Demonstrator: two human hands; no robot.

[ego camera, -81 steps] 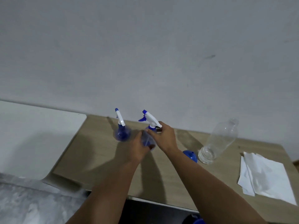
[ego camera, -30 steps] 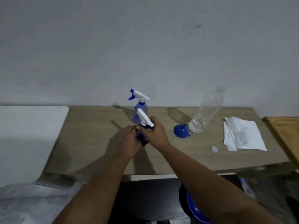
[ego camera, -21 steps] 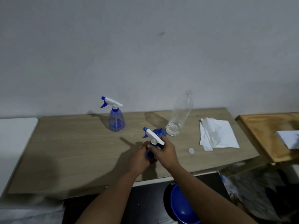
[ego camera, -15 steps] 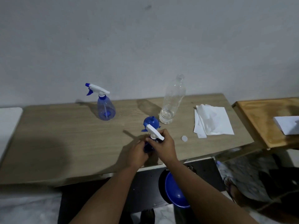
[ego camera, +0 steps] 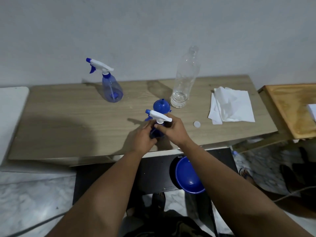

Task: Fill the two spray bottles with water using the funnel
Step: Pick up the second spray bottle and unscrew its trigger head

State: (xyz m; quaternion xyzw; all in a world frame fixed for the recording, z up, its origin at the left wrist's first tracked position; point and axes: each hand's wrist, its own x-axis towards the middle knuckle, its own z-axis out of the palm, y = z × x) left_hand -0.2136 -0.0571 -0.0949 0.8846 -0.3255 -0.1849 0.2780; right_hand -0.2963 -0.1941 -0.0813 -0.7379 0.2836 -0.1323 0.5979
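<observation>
gripping one spray bottle (ego camera: 156, 124): left hand (ego camera: 143, 138), right hand (ego camera: 172, 130) (second bottle (ego camera: 110, 82) apart).

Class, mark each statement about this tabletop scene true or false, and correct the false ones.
1. Both hands (left, right) hold the near blue spray bottle. True.
2. The clear plastic bottle lies on its side. False: it stands upright.
3. The small blue funnel sits in a bottle's neck. False: it rests on the wooden table.
4. The white paper napkins lie right of the clear bottle. True.
</observation>
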